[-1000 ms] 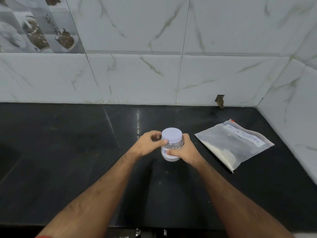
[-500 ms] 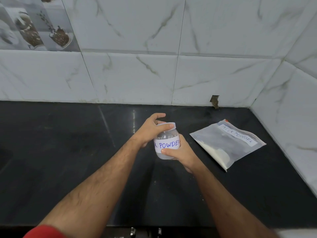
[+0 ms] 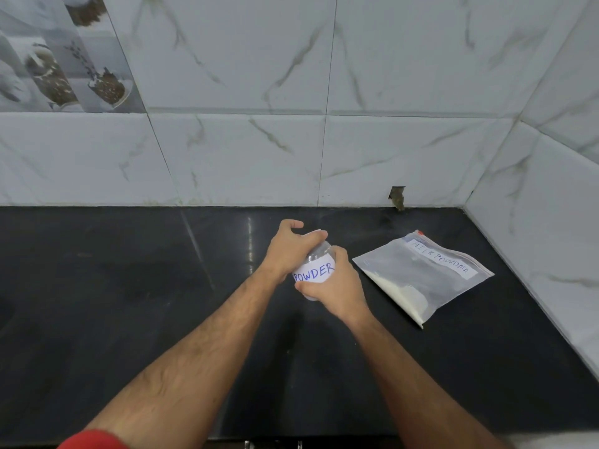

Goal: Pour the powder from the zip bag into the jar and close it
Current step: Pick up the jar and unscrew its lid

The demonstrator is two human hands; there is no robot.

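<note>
Head view: both bare hands met over the middle of a black stone counter [image 3: 129, 303], with the jar [image 3: 316, 270] held between them and tilted away from the person. The right hand [image 3: 337, 286] was wrapped around the lower body of the jar from the right side, fingers closed against it below a white label [image 3: 314, 272] that read "POWDER" in blue handwriting. The left hand [image 3: 288, 251] was clamped over the top of the jar, fingers curled around a white lid [image 3: 319, 234], of which only a narrow edge showed between the fingertips; whether the lid was seated fully could not be judged from this angle. A band of clear wall showed between lid and label. The zip bag [image 3: 421, 273] lay flat on the counter, well apart to the right of the hands, near the corner where the marble-patterned wall tiles [image 3: 389, 150] met. Its strip label read "MILK POWDER", the zip edge faced the right-hand wall, and white powder [image 3: 400, 291] was gathered along its lower near edge. A red sleeve [image 3: 94, 440] showed at the bottom left edge of the frame.
</note>
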